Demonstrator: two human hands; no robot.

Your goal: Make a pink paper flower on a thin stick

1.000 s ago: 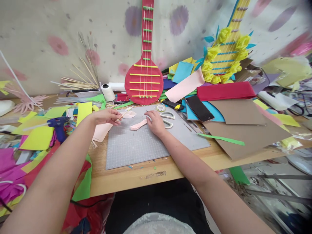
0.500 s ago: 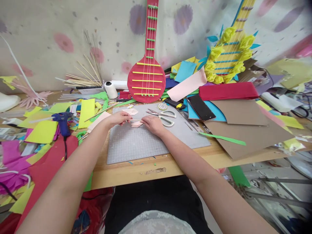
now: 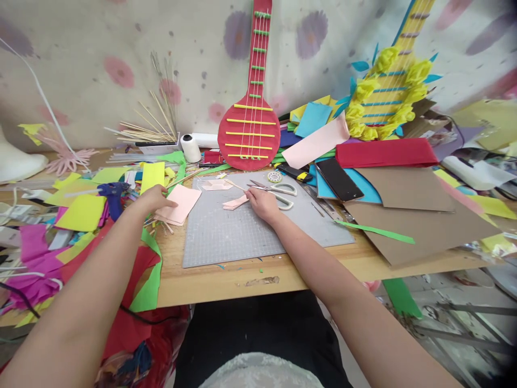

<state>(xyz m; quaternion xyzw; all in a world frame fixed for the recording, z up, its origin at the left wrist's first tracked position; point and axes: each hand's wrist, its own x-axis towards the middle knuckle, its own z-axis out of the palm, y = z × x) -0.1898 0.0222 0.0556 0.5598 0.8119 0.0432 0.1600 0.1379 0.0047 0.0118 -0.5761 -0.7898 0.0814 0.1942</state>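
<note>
My left hand (image 3: 156, 198) is at the left edge of the cutting mat, its thumb over a piece of pale pink paper (image 3: 183, 206) and its other fingers partly hidden. The paper looks folded or stacked. My right hand (image 3: 262, 203) is closed on a thin pale stick (image 3: 234, 185), which points up and left over the grey cutting mat (image 3: 226, 242). Just left of that hand lies a folded pink paper piece (image 3: 235, 203), with another pink folded piece (image 3: 216, 185) behind it. White-handled scissors (image 3: 285, 188) rest beyond the right hand.
A blue glue gun (image 3: 113, 196) and coloured paper scraps crowd the left. A red paper lute (image 3: 249, 129) and a yellow flowered one (image 3: 382, 97) lean at the back. A black phone (image 3: 340, 179) and brown cardboard (image 3: 404, 231) lie right.
My left hand has left the stick and moved left to the pink paper, which has shifted slightly toward the mat. My right hand keeps the stick. The view has turned slightly left.
</note>
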